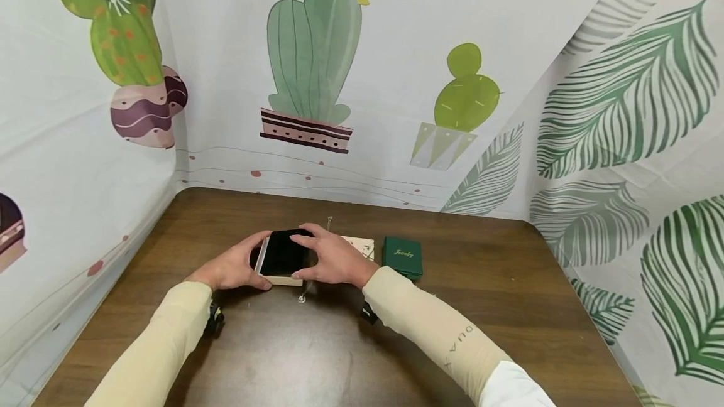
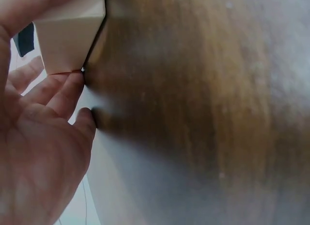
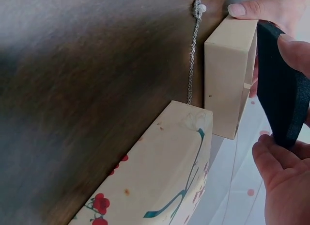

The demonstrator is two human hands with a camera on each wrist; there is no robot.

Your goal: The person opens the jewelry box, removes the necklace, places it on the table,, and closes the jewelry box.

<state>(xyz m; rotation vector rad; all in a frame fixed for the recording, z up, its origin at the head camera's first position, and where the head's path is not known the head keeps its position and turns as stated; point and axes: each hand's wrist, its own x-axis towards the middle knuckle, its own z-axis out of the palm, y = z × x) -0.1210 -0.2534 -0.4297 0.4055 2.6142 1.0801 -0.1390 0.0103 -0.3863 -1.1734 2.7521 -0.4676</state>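
Cream box (image 3: 224, 84) on the wooden table (image 1: 509, 294), left of middle, nearer the far edge and closer to the far-left corner than the far-right one. Patterned lid (image 3: 164, 157) off, lying just beside the box on the side toward the table's right edge. Black pad (image 3: 278, 84) tilted at the box mouth, partly clear of the rim. Judged roughly midway: box opened, pad not lying flat inside, lid not on, necklace (image 3: 192, 55) outside on the wood; whether the pad is going in or coming out, cannot tell. Right hand (image 1: 336, 257) partly open, thumb and fingers gripping the pad by opposite edges. Left hand (image 1: 234, 267) about half open, curved round the box end nearer the table's left edge, thumb on the near side, fingers on the far. Green box (image 1: 403, 255) stands farther toward the right edge, gold "Jewelry" lettering on top. Appearance: cream box straight-walled and plain, a small dark speck on one wall; pad matt, thick, probably soft foam; lid with red flowers and green stems; necklace a thin silver chain, pale ornament at the end facing the near edge
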